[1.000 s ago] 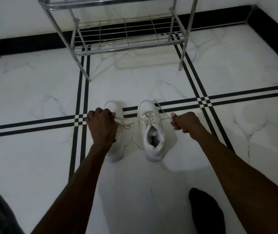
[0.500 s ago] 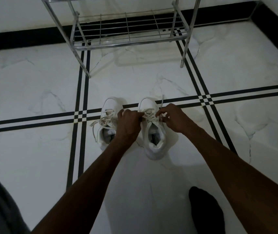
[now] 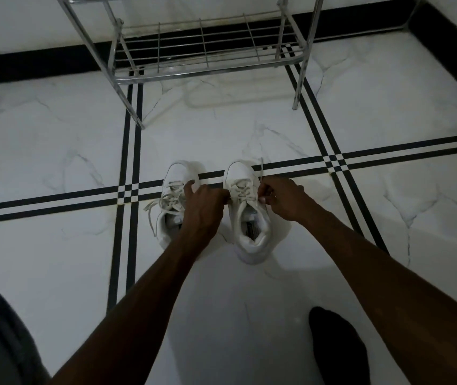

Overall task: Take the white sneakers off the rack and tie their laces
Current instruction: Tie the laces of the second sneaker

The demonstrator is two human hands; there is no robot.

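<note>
White marble-look floor tiles (image 3: 55, 151) crossed by thin black double stripes fill the room, with a black skirting band along the base of the pale wall. Against that wall stands a chrome wire shoe rack (image 3: 202, 51), its lowest shelf bare. Both white sneakers sit on the floor in front of the rack, well clear of its legs, side by side with toes pointing toward it and lying across one of the stripe pairs. On the left sneaker (image 3: 173, 201) the laces are loose, one end trailing down onto the tile on its outer side. The left hand (image 3: 203, 207) reaches in between the two shoes, partly covering the left one, its fingers closed on a lace at the inner edge of the right sneaker (image 3: 249, 215). The right hand (image 3: 283, 198) is at that shoe's outer edge, pinching the other lace end (image 3: 260, 169), which rises up past the toe. Both forearms stretch in from the bottom of the view. A dark-socked foot (image 3: 338, 348) rests on the tile at lower right, and grey fabric shows at lower left.
</note>
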